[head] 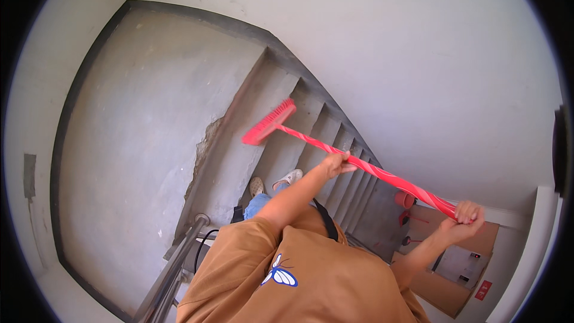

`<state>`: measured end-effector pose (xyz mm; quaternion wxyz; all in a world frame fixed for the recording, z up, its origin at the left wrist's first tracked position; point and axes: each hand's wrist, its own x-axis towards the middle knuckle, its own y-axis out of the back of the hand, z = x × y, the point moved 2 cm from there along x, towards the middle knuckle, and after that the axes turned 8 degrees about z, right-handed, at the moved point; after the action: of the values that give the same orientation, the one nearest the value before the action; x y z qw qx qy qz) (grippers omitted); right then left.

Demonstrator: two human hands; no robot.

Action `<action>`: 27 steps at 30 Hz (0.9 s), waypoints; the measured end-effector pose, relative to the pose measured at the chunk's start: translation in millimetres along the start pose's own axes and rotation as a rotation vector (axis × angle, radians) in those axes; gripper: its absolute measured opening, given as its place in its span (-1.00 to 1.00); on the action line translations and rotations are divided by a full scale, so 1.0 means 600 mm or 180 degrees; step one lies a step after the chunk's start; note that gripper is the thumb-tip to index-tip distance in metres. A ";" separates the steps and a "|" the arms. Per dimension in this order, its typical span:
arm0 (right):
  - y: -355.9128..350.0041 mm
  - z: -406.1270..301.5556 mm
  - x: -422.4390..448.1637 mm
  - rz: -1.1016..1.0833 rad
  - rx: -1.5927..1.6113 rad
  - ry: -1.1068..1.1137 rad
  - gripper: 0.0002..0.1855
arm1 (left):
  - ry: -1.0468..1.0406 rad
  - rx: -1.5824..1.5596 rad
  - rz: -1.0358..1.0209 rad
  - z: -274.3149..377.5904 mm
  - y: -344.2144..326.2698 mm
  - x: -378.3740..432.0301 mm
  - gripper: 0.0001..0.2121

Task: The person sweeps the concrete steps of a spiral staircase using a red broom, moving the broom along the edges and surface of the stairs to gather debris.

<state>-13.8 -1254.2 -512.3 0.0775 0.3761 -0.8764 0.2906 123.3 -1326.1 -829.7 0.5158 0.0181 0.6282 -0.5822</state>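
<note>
A red push-style broom with a bristled head [270, 122] is held across the stairs, its bristles facing up and left over the upper steps. My left hand [339, 164] is wrapped round the middle of the red-and-white striped handle [390, 178]. At the handle's far end, on the right, my right hand [468, 219] grips it, slightly blurred. Whether the bristles touch a step is hard to tell.
Concrete stairs [284, 146] run down from a landing [134, 98] with a chipped edge. A metal handrail [175, 264] stands at lower left, a pale wall [403, 54] at right. Below are a red bucket [404, 199], a red dustpan [405, 219] and cardboard [430, 282].
</note>
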 end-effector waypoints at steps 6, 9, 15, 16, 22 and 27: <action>0.020 -0.086 0.016 -0.0378 -0.0050 0.0180 -0.68 | 0.0462 -0.0245 -0.0338 -0.073 -0.063 -0.040 -0.84; 0.031 -0.104 0.007 -0.0575 0.0127 0.0274 -0.69 | 0.0445 -0.0209 -0.0420 -0.068 -0.069 -0.054 -0.83; 0.065 -0.076 -0.006 -0.0469 0.0445 0.0077 -0.71 | 0.0088 0.0042 -0.0070 -0.019 -0.021 -0.081 -0.83; 0.064 -0.064 -0.015 -0.0513 0.0535 -0.0039 -0.71 | 0.0035 0.0071 0.0132 -0.014 -0.003 -0.084 -0.84; 0.022 0.005 -0.070 -0.0557 0.0372 -0.0576 -0.73 | 0.0228 -0.0338 0.0545 -0.004 0.156 -0.081 -0.83; -0.006 0.008 -0.064 -0.1191 0.0486 -0.0702 -0.71 | -0.0124 -0.0442 0.0871 -0.001 0.185 -0.074 -0.82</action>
<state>16.0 -1235.1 -528.2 0.0051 0.5663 -0.7701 0.2937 213.0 -1264.2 -879.3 0.6025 0.0566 0.6485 -0.4618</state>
